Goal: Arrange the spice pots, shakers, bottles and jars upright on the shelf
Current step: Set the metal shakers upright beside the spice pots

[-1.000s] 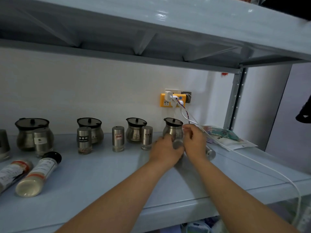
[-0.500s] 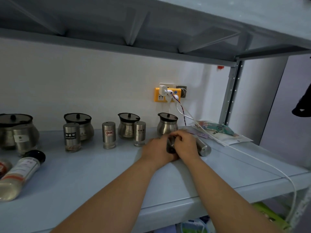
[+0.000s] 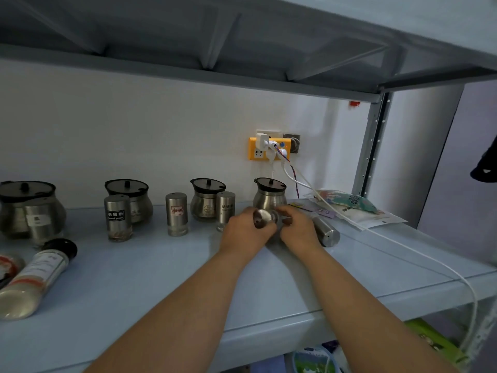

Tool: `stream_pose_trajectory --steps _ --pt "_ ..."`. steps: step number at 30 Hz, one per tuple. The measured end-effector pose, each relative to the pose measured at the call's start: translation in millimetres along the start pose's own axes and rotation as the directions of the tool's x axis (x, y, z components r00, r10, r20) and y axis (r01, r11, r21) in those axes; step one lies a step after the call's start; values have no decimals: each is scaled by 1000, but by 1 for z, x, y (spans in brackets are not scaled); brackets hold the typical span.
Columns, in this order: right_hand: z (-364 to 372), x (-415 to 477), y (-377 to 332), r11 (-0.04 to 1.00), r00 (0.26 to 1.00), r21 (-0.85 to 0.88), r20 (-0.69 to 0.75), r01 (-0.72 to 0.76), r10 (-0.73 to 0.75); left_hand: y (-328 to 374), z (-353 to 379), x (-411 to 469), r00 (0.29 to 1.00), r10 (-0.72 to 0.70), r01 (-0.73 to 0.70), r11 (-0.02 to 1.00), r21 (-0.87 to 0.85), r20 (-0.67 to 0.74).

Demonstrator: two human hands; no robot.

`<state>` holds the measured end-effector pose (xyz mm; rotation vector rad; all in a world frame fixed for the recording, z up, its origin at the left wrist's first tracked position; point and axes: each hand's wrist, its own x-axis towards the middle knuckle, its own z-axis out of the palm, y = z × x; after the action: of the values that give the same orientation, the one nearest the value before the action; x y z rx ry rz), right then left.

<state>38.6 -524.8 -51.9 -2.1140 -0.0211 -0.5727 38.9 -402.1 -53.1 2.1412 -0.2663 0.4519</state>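
Observation:
Both hands meet on a steel shaker (image 3: 265,218) lying on its side on the pale blue shelf (image 3: 150,270). My left hand (image 3: 246,232) grips its near end, and my right hand (image 3: 295,228) holds the other end. A second steel shaker (image 3: 325,231) lies on its side just right of my right hand. Behind stands a steel spice pot (image 3: 269,194) with a black lid. Three shakers (image 3: 176,213) and other pots (image 3: 207,200) stand upright to the left. Two bottles (image 3: 37,275) lie flat at the far left.
A yellow socket (image 3: 269,148) on the wall feeds white cables (image 3: 419,255) that run across the shelf's right part and over its front edge. Flat packets (image 3: 355,205) lie at the back right by the steel upright (image 3: 371,146). Another shelf hangs close overhead.
The shaker between my hands has gone from upright by the pot down to lying on its side on the shelf. The view has shifted right and closer.

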Motion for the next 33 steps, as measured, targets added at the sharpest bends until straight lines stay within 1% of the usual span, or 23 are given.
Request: stream_pose_trajectory --steps 2,4,6,8,11,13,15,19,25,29,33 --pt "-1 -1 -1 999 999 -37 53 3 -1 0 0 0 1000 4 -4 1000 -22 -6" --pt "-1 -1 -2 998 994 -55 102 39 -33 1 0 0 1000 7 -8 998 -62 -18" --pt "0 -2 -2 996 992 -61 118 60 -52 0 1 1 1000 13 -15 997 -74 -24" --pt "0 -1 -1 996 994 -63 93 62 -56 0 2 3 1000 8 -11 994 -110 -29" --pt "0 0 0 998 998 -39 32 56 -55 -1 3 6 996 -76 61 953 -296 -41" --pt "1 2 2 997 998 -36 3 62 -61 -3 5 10 990 -134 111 914 -391 -32" --pt "2 3 4 997 998 -39 -14 67 -67 -3 6 13 987 -159 143 879 -456 3" --pt "1 3 5 997 999 -66 -13 52 -53 -5 4 14 987 -144 162 875 -456 74" --pt "1 4 5 995 999 -88 1 50 -50 -7 8 14 991 -112 130 901 -415 68" --pt "2 5 6 997 999 -79 -17 26 -27 -4 9 13 993 -55 97 891 -444 108" --pt "2 4 7 995 999 -98 -20 27 -29 -2 10 13 992 -61 106 888 -448 113"
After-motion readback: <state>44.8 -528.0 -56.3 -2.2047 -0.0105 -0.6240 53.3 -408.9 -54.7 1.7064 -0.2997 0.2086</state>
